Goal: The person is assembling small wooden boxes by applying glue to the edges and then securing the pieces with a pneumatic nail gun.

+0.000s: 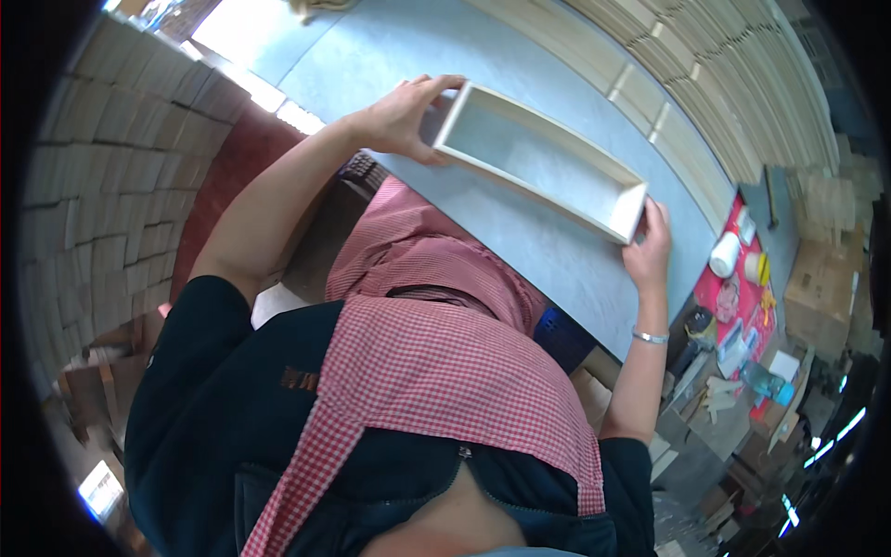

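One pale wooden frame (pixel 529 188), long, narrow and four-sided, is held over the grey table (pixel 548 251), its open side facing up toward the person; the grey seen inside it looks much like the tabletop, and whether it has a bottom, or rests on the surface, cannot be told. Its long axis runs aslant, the left end farther from the body and the right end nearer, roughly along the table's near edge. Two hands hold it, one at each short end: the left hand (pixel 408 121) spans the left end with thumb and fingers set well apart, while the right hand (pixel 652 243) grips the right end more narrowly. One bracelet (pixel 650 338) circles the right wrist, and one red-and-white checked apron (pixel 455 353) covers the person's front. One blue basket (pixel 561 339) sits under the table's near edge. Beyond the frame, wooden strips (pixel 640 97) lie along the far side of the table, with long boards (pixel 742 84) stacked behind them, too many to count. To the right, a pink cloth (pixel 715 297) bears one white bottle (pixel 724 255) and one yellow roll (pixel 761 269), among smaller items; one clear bottle (pixel 766 381) lies nearer, and one cardboard box (pixel 821 288) stands farther right. On the left, wooden pieces (pixel 121 167) rise in many stacked rows beside a red floor (pixel 241 158).
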A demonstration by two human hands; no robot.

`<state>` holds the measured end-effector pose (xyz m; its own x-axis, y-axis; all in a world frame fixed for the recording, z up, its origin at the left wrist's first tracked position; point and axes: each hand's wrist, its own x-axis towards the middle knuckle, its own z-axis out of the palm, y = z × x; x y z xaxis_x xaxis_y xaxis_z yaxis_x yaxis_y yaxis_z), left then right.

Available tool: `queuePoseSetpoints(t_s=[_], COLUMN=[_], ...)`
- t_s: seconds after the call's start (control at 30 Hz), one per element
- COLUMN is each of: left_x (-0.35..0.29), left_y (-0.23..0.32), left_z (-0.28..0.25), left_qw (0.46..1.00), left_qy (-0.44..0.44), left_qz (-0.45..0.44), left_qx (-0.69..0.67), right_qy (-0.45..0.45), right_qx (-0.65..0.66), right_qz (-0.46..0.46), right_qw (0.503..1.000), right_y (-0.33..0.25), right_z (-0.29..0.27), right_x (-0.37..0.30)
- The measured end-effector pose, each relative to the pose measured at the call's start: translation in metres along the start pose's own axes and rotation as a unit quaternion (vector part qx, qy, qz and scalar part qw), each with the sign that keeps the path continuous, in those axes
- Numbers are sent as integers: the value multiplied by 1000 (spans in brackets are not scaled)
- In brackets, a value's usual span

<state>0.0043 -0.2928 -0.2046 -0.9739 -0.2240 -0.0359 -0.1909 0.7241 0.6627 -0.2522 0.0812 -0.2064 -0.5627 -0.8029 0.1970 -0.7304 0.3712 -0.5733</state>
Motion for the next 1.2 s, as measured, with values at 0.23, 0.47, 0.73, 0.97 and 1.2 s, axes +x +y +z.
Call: queuePoseSetpoints(t_s=[0.23, 0.47, 0.73, 0.97, 1.2], left_x=[-19, -27, -19, -22, -34], left_y=[5, 16, 20, 44, 32], left_z=[-1, 6, -3, -9, 31], left_qw=[991, 928, 920, 884, 823], left_qy=[0, 11, 7, 88, 137], left_qz=[-43, -98, -156, -62, -41], left_qx=[-128, -360, -360, -455, -550], right_qy=[94, 99, 68, 131, 188], right_qx=[9, 47, 158, 297, 259], right_qz=[16, 93, 199, 199, 99], right_qw=[995, 990, 965, 925, 942], right_y=[-10, -15, -32, -54, -52], right_z=[13, 21, 8, -14, 2], right_x=[-26, -37, -21, -22, -44])
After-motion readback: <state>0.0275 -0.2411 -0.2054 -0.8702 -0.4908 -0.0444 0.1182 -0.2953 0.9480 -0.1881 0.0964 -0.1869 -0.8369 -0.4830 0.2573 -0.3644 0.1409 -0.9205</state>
